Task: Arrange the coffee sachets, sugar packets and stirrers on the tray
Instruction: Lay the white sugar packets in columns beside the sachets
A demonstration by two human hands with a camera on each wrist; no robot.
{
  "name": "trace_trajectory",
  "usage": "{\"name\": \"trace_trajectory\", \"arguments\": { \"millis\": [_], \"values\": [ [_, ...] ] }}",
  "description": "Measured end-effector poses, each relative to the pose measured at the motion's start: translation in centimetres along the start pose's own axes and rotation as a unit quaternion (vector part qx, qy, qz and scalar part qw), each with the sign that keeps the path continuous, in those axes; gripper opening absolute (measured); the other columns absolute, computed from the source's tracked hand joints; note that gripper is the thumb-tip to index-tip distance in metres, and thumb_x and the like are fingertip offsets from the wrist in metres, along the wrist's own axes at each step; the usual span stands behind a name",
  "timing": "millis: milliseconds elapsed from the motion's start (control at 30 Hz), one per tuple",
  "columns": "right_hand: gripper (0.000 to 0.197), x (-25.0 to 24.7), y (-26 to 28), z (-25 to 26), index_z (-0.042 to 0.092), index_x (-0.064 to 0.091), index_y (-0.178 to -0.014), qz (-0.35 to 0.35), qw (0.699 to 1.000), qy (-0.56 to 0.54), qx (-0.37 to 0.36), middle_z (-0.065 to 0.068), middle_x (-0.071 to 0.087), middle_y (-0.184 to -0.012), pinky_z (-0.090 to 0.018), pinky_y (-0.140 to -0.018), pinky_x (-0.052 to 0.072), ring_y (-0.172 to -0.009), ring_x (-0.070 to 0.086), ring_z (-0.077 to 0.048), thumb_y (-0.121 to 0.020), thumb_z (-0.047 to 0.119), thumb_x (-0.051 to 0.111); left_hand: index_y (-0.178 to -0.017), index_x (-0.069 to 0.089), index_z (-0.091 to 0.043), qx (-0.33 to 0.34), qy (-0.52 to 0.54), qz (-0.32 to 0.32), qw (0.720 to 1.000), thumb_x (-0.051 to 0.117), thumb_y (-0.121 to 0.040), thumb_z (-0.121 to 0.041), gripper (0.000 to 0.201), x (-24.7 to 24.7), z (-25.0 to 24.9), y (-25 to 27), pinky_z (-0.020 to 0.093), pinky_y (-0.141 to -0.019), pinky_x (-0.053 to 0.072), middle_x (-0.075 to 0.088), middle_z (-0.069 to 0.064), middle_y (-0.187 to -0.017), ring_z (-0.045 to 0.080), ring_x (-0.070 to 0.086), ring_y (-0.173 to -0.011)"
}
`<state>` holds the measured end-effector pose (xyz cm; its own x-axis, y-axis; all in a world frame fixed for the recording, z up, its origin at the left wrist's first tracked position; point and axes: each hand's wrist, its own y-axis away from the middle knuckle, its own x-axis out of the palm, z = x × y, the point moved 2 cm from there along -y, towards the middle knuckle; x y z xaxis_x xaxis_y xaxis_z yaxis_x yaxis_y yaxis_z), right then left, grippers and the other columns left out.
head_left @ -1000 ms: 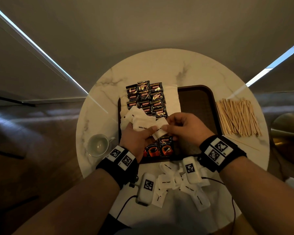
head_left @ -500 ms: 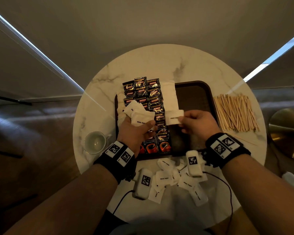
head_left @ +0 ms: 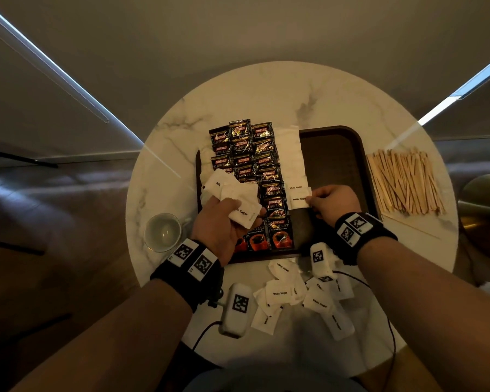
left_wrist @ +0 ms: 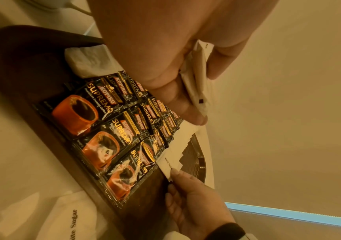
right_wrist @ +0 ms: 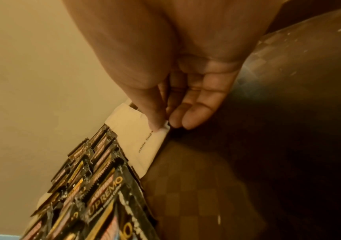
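Note:
A dark brown tray [head_left: 337, 154] lies on a round marble table. Black coffee sachets [head_left: 249, 165] fill its left part in three overlapping columns. Beside them runs a column of white sugar packets [head_left: 290, 154]. My right hand [head_left: 327, 203] pinches the nearest packet of that column [head_left: 299, 199] by its edge, low on the tray; the right wrist view shows thumb and fingertips [right_wrist: 178, 120] on that sugar packet [right_wrist: 145, 146]. My left hand [head_left: 224, 222] grips a bunch of sugar packets [head_left: 235, 193] above the sachets. Wooden stirrers [head_left: 405, 185] lie right of the tray.
Loose sugar packets [head_left: 300, 295] are scattered on the table near me, between two white tagged devices [head_left: 236, 309] with cables. A small white cup [head_left: 162, 232] stands left of the tray. The tray's right half [head_left: 331, 165] is bare.
My right hand took one sugar packet from the left hand's bunch, carried it right and lowered it onto the near end of the sugar column. The left hand stayed put.

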<state>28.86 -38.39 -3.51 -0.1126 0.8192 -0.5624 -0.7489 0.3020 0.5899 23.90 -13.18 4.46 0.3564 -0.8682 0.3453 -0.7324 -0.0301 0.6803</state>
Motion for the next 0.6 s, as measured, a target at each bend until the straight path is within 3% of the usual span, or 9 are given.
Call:
{"name": "trace_trajectory", "arguments": {
  "millis": [167,233,333,400,500,600],
  "values": [
    [0.017,0.4,0.1,-0.2,0.027,0.068,-0.084,-0.043,0.998,0.042,-0.012,0.004,0.072,-0.086,-0.042,-0.083,0.063,-0.084,0.071,-0.017,-0.084,0.03,0.085,-0.135,0.055,-0.022,-0.01,-0.04,-0.036,0.998,0.056,-0.105,-0.012,0.032,-0.6,0.9,0.1,0.038,-0.065,0.062,0.071,0.015,-0.123,0.031,0.076,-0.097],
    [0.021,0.2,0.6,0.1,0.029,0.065,-0.087,-0.057,0.997,0.043,-0.019,0.005,0.07,-0.088,-0.035,-0.077,0.06,-0.085,0.069,-0.016,-0.084,0.031,0.085,-0.131,0.058,-0.023,-0.006,-0.053,-0.047,0.997,0.062,-0.103,-0.014,0.03,-0.8,1.1,0.2,0.038,-0.068,0.062,0.071,0.013,-0.124,0.033,0.073,-0.106],
    [0.019,-0.6,2.7,1.3,0.026,0.065,-0.089,-0.068,0.996,0.03,-0.047,0.004,0.068,-0.088,-0.031,-0.069,0.055,-0.083,0.067,-0.016,-0.088,0.038,0.08,-0.126,0.059,-0.022,0.003,-0.048,-0.039,0.998,0.067,-0.099,-0.013,0.03,-0.7,1.3,0.5,0.037,-0.072,0.063,0.074,0.011,-0.122,0.03,0.075,-0.104],
    [0.023,-1.1,5.1,2.7,0.024,0.069,-0.089,-0.008,0.996,-0.029,-0.089,0.002,0.071,-0.088,-0.033,-0.072,0.059,-0.082,0.068,-0.015,-0.089,0.046,0.077,-0.129,0.059,-0.022,0.014,-0.039,-0.032,0.999,0.07,-0.096,-0.01,0.036,-0.6,1.3,0.6,0.037,-0.075,0.063,0.076,0.007,-0.119,0.027,0.077,-0.102],
    [0.027,-0.7,10.0,4.7,0.021,0.073,-0.095,0.162,0.973,-0.08,-0.145,-0.004,0.073,-0.088,-0.028,-0.068,0.06,-0.075,0.069,-0.013,-0.087,0.046,0.079,-0.128,0.06,-0.016,0.023,-0.03,-0.02,0.999,0.075,-0.092,-0.007,0.04,0.2,1.4,0.8,0.04,-0.082,0.062,0.077,0.009,-0.118,0.029,0.076,-0.105],
    [0.021,0.2,12.4,4.8,0.021,0.075,-0.1,0.195,0.963,-0.089,-0.165,-0.008,0.078,-0.09,-0.041,-0.075,0.065,-0.081,0.076,-0.025,-0.085,0.03,0.085,-0.128,0.061,-0.011,0.022,-0.033,-0.009,0.999,0.078,-0.088,-0.006,0.043,1.0,1.8,1.1,0.047,-0.086,0.062,0.077,0.013,-0.117,0.033,0.075,-0.107]
  ]
}}
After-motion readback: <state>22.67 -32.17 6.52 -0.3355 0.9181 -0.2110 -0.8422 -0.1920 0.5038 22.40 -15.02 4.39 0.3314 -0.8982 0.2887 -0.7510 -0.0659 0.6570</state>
